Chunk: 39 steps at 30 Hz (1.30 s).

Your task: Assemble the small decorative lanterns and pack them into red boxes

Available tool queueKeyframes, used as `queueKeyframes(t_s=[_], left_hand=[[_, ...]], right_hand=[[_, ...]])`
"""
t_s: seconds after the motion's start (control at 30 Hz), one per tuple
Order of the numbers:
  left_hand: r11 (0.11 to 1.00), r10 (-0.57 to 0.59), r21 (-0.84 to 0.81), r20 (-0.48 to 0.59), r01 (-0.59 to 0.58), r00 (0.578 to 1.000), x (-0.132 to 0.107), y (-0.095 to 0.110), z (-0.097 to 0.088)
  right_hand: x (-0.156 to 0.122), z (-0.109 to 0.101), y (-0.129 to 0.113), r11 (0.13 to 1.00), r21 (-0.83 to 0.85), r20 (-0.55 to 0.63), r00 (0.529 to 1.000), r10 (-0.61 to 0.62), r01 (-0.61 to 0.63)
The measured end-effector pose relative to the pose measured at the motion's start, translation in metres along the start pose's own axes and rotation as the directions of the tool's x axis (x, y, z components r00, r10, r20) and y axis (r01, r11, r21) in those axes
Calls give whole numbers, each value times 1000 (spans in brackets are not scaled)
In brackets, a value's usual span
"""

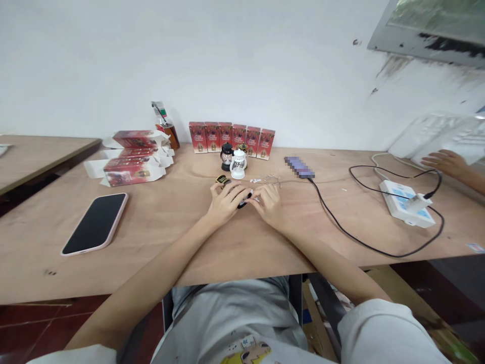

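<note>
Near the middle of the table, my left hand [226, 201] curls over a small dark round piece [244, 199] with a pale inside. My right hand [268, 203] has its fingers pinched together at the right edge of this piece. What the right fingertips grip is too small to make out. Just beyond my left fingers shows a black-and-gold part [223, 179]; whether it joins the dark piece is hidden. Behind my hands a white miniature lantern [238, 166] and a black miniature lantern [226, 156] stand upright, with a gold-topped one [243, 147] partly hidden.
Several red boxes [232, 137] stand along the wall. Opened red cartons [131, 171] lie left, above a phone [95, 223]. Small white bits [255, 180] and thin wires [273, 179] lie beyond my right hand. Right are a cabled phone [300, 167], a power strip [407, 203] and another person's hand [446, 162].
</note>
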<state>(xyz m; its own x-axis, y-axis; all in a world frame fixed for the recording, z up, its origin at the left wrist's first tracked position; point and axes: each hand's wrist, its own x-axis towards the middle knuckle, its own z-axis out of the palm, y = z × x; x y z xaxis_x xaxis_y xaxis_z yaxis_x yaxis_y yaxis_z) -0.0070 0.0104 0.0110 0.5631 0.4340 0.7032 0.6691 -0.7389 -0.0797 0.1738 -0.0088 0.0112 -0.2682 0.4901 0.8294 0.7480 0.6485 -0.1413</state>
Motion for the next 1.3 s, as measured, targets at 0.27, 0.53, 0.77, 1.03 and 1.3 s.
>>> queueKeyframes(t_s=[0.27,0.53,0.77,1.03,1.3], left_hand=[[998,15,56,-29,-14,999,2,1,-1],[981,-48,170,-250,93,967,1,-5,1],[988,-66,115,-260,99,963,1,-10,2],[993,-49,92,-262,76,964,4,-9,-1],[993,-77,70,-234,96,969,3,-10,-1]], right_hand=[[0,2,13,996,53,38,997,63,-65],[-5,-2,78,924,-289,159,939,305,-251],[-10,-9,112,831,-461,297,828,475,-311],[-14,-1,123,801,-475,343,761,551,-365],[-15,-3,127,820,-367,249,803,542,-440]])
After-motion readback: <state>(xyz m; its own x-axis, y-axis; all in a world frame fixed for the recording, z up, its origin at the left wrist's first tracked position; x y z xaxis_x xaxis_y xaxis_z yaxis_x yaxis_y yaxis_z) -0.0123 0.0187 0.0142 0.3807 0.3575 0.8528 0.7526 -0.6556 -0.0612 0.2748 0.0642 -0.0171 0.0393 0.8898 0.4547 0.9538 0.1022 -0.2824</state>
